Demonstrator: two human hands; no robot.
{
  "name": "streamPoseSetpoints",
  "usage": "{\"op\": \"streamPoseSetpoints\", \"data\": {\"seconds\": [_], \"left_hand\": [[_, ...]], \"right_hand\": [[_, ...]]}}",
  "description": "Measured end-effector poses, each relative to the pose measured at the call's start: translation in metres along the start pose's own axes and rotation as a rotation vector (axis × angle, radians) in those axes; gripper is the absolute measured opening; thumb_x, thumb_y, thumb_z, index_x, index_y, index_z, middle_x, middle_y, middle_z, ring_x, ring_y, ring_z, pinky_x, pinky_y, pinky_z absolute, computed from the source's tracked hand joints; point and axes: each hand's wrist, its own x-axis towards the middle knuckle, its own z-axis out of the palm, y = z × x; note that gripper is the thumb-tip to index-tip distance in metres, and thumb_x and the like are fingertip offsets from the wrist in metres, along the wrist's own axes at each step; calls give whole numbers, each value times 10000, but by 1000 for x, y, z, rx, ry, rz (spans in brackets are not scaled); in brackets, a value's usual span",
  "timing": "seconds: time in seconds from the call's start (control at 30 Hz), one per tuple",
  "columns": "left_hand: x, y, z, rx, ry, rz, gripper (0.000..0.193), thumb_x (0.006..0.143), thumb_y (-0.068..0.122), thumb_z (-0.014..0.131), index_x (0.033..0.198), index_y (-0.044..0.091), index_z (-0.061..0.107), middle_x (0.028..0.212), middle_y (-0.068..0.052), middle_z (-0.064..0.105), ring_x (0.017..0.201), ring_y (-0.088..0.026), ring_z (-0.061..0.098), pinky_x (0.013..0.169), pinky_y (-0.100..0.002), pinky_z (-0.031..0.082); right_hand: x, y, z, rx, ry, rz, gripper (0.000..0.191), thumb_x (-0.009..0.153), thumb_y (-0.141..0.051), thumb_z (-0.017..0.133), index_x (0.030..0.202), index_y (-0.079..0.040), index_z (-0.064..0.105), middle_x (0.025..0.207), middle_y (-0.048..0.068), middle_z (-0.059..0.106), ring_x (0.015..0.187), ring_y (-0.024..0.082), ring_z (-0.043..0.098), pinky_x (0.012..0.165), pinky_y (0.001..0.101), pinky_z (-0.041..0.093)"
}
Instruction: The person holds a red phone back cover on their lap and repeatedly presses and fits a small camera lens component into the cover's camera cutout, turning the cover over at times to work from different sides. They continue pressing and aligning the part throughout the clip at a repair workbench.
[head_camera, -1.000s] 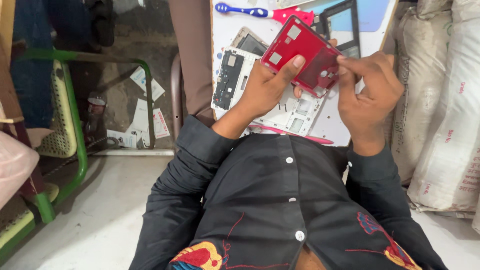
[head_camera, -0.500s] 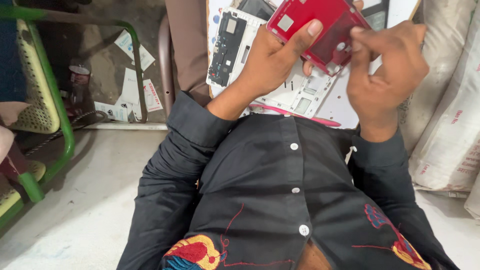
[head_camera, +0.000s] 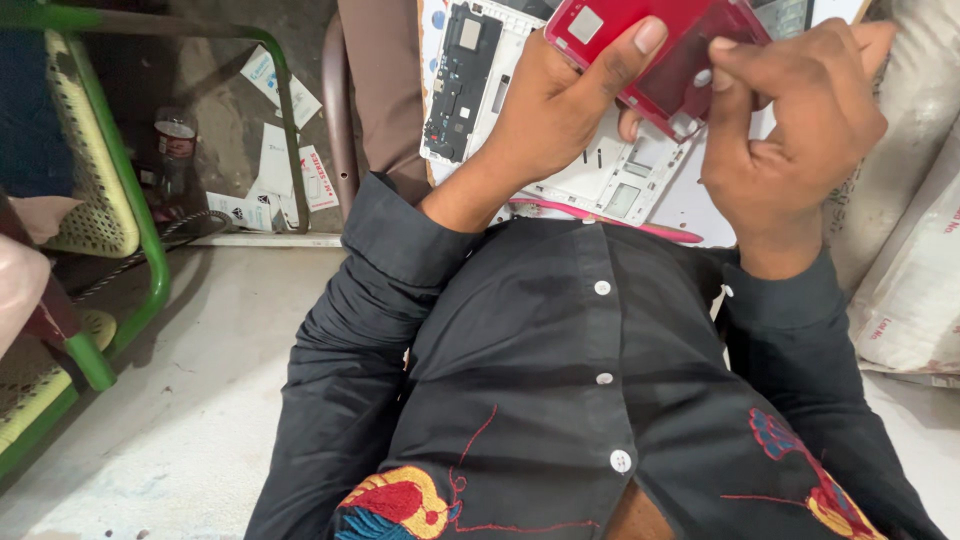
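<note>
1. Nearest the camera I see my own black shirt (head_camera: 600, 400), buttoned, with coloured embroidery at its lower edge, and both sleeves running up toward the work.
2. My left hand (head_camera: 560, 105) cups the red phone shell (head_camera: 665, 45) from below and from the left. Its thumb is pressed on the shell's upper face and the fingers are curled under, so it is closed around the part as a cradle.
3. My right hand (head_camera: 790, 120) comes in from the right with thumb and forefinger pinched together at the shell's lower right corner. I cannot tell whether they nip the edge itself or something small on it.
4. The shell sits in the air between both hands, tilted, above the bench and partly cut off by the top of the view.
5. I judge it light, thin and fairly stiff, yet likely to flex or crack if twisted. The glossy face looks slippery, so I would hold it by the long edges and corners, not the middle.
6. Beyond it lies a white phone frame (head_camera: 620, 180) on the white work surface (head_camera: 700, 205), with an opened phone chassis (head_camera: 460, 80) just to its left.
7. Far left stands a green metal chair frame (head_camera: 140, 230), with paper scraps (head_camera: 280, 170) on the floor behind.
</note>
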Motion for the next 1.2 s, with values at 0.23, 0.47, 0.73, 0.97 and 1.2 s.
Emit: {"op": "streamPoseSetpoints", "data": {"seconds": [0.23, 0.47, 0.73, 0.97, 1.2], "left_hand": [[-2, 3, -1, 1, -2, -10, 317, 1128, 282, 600, 1088, -23, 676, 806, -71, 723, 573, -104, 624, 528, -252, 505], [-2, 2, -2, 1, -17, -35, 307, 1133, 272, 590, 1084, -19, 677, 792, -66, 723, 554, -101, 622, 510, -246, 495], [-3, -2, -1, -33, -5, -42, 279, 1136, 253, 623, 1091, -19, 667, 780, -64, 701, 550, -105, 602, 499, -257, 486], [-3, -2, -2, -9, -18, -24, 273, 1143, 238, 614, 1096, -26, 667, 796, -60, 702, 558, -110, 618, 499, -261, 504], [-5, -4, -5, 9, -38, -12, 289, 1155, 239, 585, 1095, -33, 665, 823, -65, 705, 576, -123, 644, 497, -265, 524]], "right_hand": [[2, -1, -1, 58, -2, 93, 196, 1003, 120, 668, 1152, 2, 718, 942, 103, 634, 820, 235, 573, 958, 334, 431], [3, -6, -2, 48, -19, 82, 181, 1006, 106, 689, 1151, 8, 737, 949, 113, 643, 828, 237, 602, 1010, 341, 454], [6, -3, -4, 59, -4, 106, 117, 1047, 44, 665, 1147, -2, 705, 1082, 114, 706, 931, 268, 636, 983, 355, 459], [2, -1, -6, 57, -39, 103, 97, 1062, 33, 686, 1147, -2, 719, 990, 108, 678, 892, 241, 621, 902, 340, 465], [-14, 10, -3, 43, -43, 80, 42, 1051, 42, 677, 1078, 16, 697, 934, 99, 670, 793, 210, 572, 781, 352, 432]]}}
